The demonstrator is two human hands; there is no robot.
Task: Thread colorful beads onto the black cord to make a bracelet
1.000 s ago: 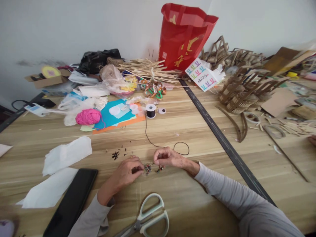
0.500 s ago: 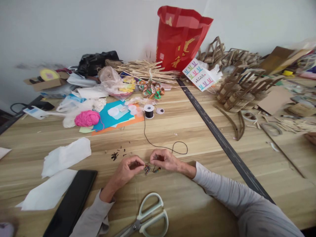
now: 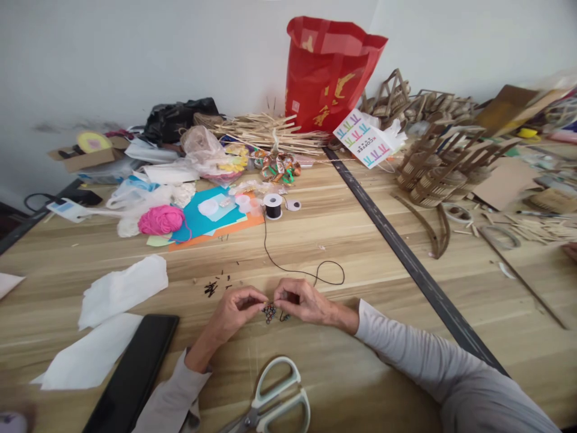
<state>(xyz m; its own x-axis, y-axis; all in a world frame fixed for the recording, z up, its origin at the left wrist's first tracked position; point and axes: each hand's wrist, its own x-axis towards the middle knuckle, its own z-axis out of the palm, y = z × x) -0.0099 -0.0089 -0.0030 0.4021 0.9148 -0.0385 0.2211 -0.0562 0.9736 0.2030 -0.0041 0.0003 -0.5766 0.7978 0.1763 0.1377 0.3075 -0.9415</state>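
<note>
My left hand [image 3: 235, 316] pinches the upper edge of a small cluster of dark, colourful beads [image 3: 270, 313], thumb against forefinger. Close beside it, my right hand [image 3: 306, 302] has its fingertips closed on thin black cord; the exact grip is partly hidden. A short beaded end [image 3: 284, 316] hangs below the right fingers. From the white spool [image 3: 273, 207], black cord [image 3: 288, 264] runs down the table and loops behind my right hand. Short black snippets [image 3: 210, 289] lie left of the beads. White-handled scissors [image 3: 270, 406] rest in front of me.
At left lie white paper pieces [image 3: 124, 288] and a long black case [image 3: 135, 373]. Pink yarn [image 3: 161, 220] and blue sheets [image 3: 211, 210] sit farther back. A red bag [image 3: 333, 72] stands by the wall. Small woven baskets [image 3: 437, 183] crowd the right, beyond a black strip [image 3: 387, 222].
My two hands have drawn slightly closer together over the beads. The beaded end by my right hand shows less than before. The whole view has shifted slightly.
</note>
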